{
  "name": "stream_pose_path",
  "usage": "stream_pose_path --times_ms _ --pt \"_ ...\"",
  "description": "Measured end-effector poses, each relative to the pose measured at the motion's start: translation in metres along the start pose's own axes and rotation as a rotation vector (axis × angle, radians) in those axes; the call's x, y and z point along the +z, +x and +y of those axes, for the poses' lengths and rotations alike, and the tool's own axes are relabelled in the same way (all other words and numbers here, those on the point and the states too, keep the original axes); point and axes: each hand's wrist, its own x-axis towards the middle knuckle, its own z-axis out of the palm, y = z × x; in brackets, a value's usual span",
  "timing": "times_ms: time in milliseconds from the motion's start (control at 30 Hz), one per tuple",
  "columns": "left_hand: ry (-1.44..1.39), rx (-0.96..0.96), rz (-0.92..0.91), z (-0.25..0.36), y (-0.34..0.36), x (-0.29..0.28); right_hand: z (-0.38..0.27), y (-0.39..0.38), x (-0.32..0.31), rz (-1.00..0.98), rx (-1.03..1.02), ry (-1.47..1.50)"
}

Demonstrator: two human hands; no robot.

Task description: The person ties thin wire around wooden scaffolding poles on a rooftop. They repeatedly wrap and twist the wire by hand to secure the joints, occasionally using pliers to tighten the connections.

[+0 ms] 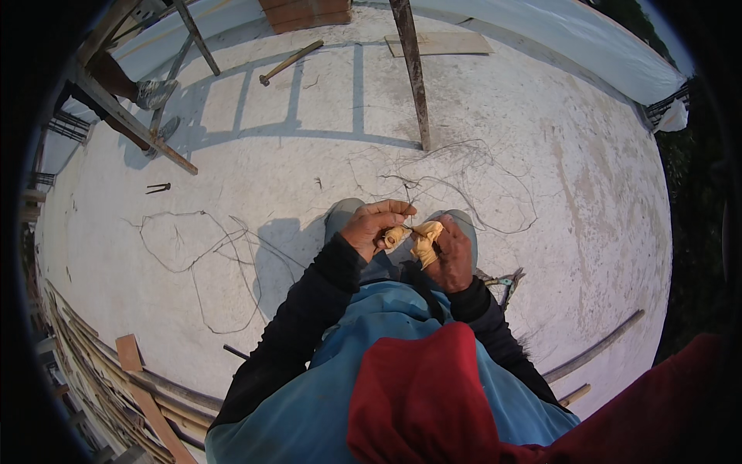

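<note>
Bright daylight, crisp long shadows, dark fisheye rim

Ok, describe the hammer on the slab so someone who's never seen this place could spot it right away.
Start from the pale concrete slab and look to its far edge, between the two leaning wooden poles. There the hammer lies flat across the ladder-like shadow. It is the only tool there with a long pale wooden handle and a small dark head, unlike the short dark pincers nearer the left.
</note>
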Motion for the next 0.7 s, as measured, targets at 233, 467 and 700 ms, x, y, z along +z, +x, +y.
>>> stream_pose_path --times_ms 233,467,700 --pt "-0.041 0.082 -0.148 -0.002 0.002 -0.009 0.006 0.008 -0.009 -0.031 -0.082 0.098" --pt "-0.283 0.02 -0.249 0.007 -0.003 -0.007 0.004 0.026 -0.041 -0.184 -0.129 0.091" --pt "-0.066 -0.063 -0.276 0.017 -0.005 -0.007 -0.006 0.043 -0.057 -0.272 -0.176 0.048"
